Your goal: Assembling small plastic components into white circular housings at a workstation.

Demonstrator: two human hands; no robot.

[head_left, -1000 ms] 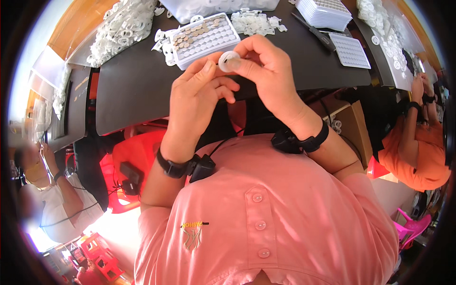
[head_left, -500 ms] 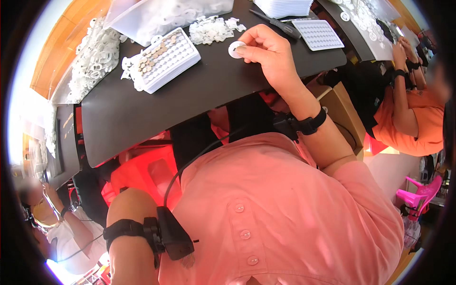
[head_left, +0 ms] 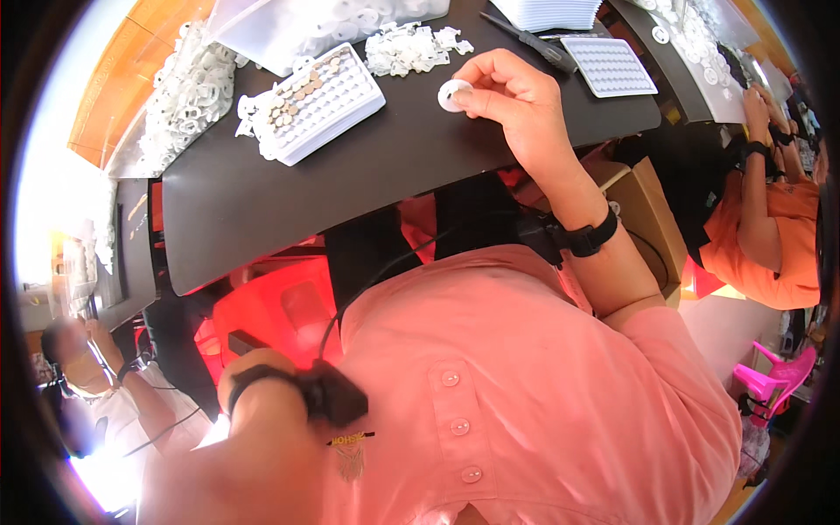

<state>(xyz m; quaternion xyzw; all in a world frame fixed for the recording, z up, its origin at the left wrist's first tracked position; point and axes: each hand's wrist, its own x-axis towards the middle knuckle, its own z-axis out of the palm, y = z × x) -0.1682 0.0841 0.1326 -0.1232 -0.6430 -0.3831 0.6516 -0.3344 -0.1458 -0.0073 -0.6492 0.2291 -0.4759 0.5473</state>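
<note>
My right hand (head_left: pixel 525 105) is raised over the near part of the dark table (head_left: pixel 289 214). Its thumb and fingers are pinched on a small white plastic disc (head_left: pixel 452 95). To the left stands a stack of white dimpled trays (head_left: pixel 337 109), the top one partly filled with small brownish metal discs (head_left: pixel 287 107). My left hand (head_left: pixel 252 360) is low, beside my body, mostly covered by its own wrist and a black strapped device; its fingers do not show. A dark block-like end (head_left: pixel 249 342) shows just past it, and I cannot tell whether it is held.
White plastic parts fill a clear bin (head_left: pixel 328 35) and a bag (head_left: pixel 184 105); a loose pile (head_left: pixel 413 48) lies nearby. A dimpled tray (head_left: pixel 610 67) and black tool (head_left: pixel 534 39) lie right. Co-workers sit on both sides. A cardboard box (head_left: pixel 647 210) stands below the table.
My left forearm has swung up and forward beside my body. The right hand keeps its pinch on the disc, and the whole view has shifted slightly.
</note>
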